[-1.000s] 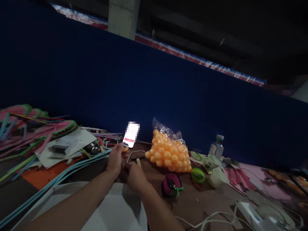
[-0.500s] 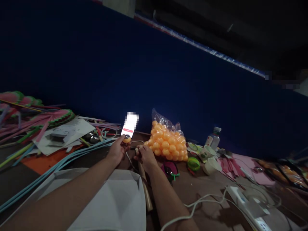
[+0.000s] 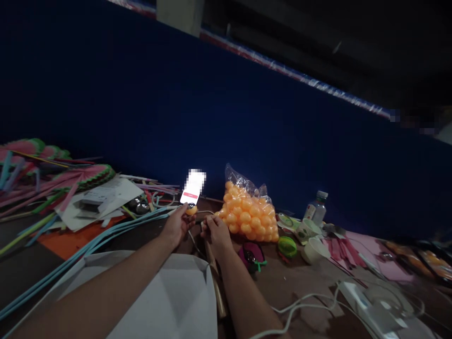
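Observation:
My left hand [image 3: 175,227] is closed around a small ball [image 3: 191,210], orange below and dark and shiny on top. Just beyond it a lit phone [image 3: 191,190] leans upright. My right hand [image 3: 216,232] is apart from the ball, its fingertips pinched together; what they hold, if anything, is too small to make out. Below that hand a wooden-looking stick [image 3: 220,301] runs toward me, partly behind the forearm. A clear bag of orange balls [image 3: 250,214] stands close to the right hand's fingers.
Under my left forearm sits a pale open box [image 3: 165,301]. Blue strips [image 3: 106,233], papers and watermelon-patterned fans [image 3: 88,176] fill the left. Rightward are a purple item [image 3: 251,254], a green striped ball [image 3: 286,246], cups, a bottle [image 3: 316,209] and a power strip [image 3: 363,303] with cables.
The whole view has shifted slightly, so things appear a little lower and to the right. Both hands keep nearly the same pose, with the ball still in my left hand.

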Tool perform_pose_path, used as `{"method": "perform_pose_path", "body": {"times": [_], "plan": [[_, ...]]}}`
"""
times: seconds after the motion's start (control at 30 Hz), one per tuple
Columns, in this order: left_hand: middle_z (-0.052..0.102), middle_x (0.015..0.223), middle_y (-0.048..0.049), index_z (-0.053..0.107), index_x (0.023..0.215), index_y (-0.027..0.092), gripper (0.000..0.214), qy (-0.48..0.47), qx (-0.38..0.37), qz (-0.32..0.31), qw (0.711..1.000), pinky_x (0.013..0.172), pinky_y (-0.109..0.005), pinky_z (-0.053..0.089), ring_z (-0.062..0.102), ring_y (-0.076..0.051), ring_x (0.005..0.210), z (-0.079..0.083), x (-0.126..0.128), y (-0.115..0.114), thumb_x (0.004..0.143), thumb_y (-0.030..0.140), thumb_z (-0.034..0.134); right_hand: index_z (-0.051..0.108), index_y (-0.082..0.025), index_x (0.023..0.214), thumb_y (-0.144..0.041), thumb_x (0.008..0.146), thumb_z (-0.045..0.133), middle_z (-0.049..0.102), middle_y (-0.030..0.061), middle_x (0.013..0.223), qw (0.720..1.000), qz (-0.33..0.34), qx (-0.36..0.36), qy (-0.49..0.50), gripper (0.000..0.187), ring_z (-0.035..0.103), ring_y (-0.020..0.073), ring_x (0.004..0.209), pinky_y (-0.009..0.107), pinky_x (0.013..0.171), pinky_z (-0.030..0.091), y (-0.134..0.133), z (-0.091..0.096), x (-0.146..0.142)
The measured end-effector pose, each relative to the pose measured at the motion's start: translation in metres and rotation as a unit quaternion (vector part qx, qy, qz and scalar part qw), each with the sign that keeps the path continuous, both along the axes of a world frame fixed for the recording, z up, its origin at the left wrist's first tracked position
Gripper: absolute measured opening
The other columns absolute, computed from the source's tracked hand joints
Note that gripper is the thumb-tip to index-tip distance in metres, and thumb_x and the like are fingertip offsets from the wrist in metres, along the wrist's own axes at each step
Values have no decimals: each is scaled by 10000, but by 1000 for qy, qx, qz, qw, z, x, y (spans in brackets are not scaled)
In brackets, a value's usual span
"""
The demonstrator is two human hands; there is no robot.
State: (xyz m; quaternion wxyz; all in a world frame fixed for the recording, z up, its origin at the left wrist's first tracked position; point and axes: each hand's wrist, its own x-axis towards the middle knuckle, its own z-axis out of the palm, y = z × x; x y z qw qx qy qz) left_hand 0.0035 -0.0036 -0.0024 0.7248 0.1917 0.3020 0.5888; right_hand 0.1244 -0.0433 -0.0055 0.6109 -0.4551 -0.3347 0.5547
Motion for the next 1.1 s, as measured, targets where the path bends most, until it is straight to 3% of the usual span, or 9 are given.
{"method": "perform_pose_path", "body": {"times": [0.27,0.43,0.57,0.73,1.1], "plan": [[675,769,-57,603,916,110,133,-4,24,-13,1000,466,-202,502,617,-104,548,6,0,-4,866,207,527,642,-181,797,-256,572,780,631,-28,706,995,-22,37,92,274,569,83,603,172,524,484,-2,10,5],[681,805,-72,619,891,107,122,-11,30,-22,999,485,-214,515,613,-106,564,9,0,-6,849,190,541,636,-170,725,-258,578,786,624,-27,658,994,-13,41,100,227,552,65,561,158,528,482,-3,16,4],[680,809,-74,631,889,113,120,-14,39,-24,999,485,-211,510,612,-110,578,9,0,-6,829,183,555,616,-188,756,-282,573,795,635,-24,714,995,-25,35,94,272,567,77,588,157,489,469,-5,21,4],[677,829,-75,639,900,115,128,-19,57,-34,998,535,-226,527,620,-117,616,10,0,-7,812,179,572,626,-191,819,-320,564,809,580,-54,625,996,-31,25,75,339,536,68,539,141,443,436,-9,24,3],[664,887,-72,661,1025,134,258,-16,140,-82,987,632,-256,529,631,-139,722,9,2,-10,779,210,638,636,-174,831,-307,604,765,630,-34,643,998,-2,56,22,293,537,70,527,144,426,416,-12,27,-3]]}}
